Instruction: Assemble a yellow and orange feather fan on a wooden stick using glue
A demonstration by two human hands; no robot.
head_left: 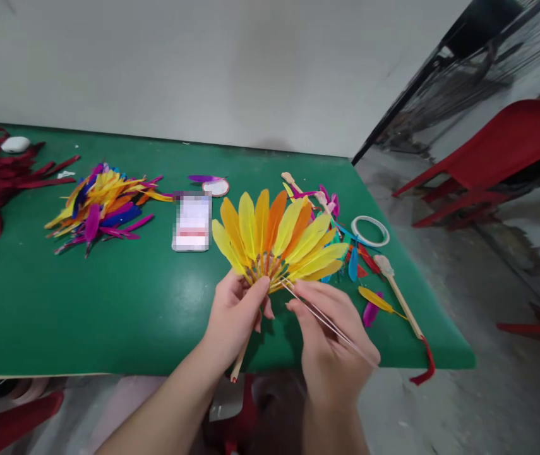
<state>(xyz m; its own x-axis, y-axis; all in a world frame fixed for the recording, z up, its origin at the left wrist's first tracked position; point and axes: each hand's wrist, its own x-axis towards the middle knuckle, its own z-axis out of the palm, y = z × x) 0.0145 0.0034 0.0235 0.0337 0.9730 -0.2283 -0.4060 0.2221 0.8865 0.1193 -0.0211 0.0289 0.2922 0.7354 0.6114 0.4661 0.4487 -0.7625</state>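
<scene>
View: head camera only, fan held near the front edge of the green table (165, 322)
Fan (276, 218): in the person's hands, yellow and orange feathers spread out, quills bunched at the base
Left hand (234, 309): gripping the fan at its base, thumb on top near the quills, wooden handle (240, 363) sticking out below
Right hand (336, 335): closed on tweezers (310, 309), pen-like hold, points in among the quills on the fan's right side; cannot tell if they pinch one
Steadying: looks best to keep the left thumb firm at the base so the spread doesn't twist
Tweezer work: probably best to touch quills only, low down, light pressure; the soft feather parts likely crease
Spacing: judge gaps against the neighbouring feathers, keep the fan shape even
Risk: a slip could likely shove nearby quills out of line
Right of fan: white ring (374, 244), wooden stick (403, 298) with red tassel, loose yellow feather (374, 299)
Left of fan: phone (192, 221), blurred screen; mixed feather pile (103, 205) farther left
</scene>
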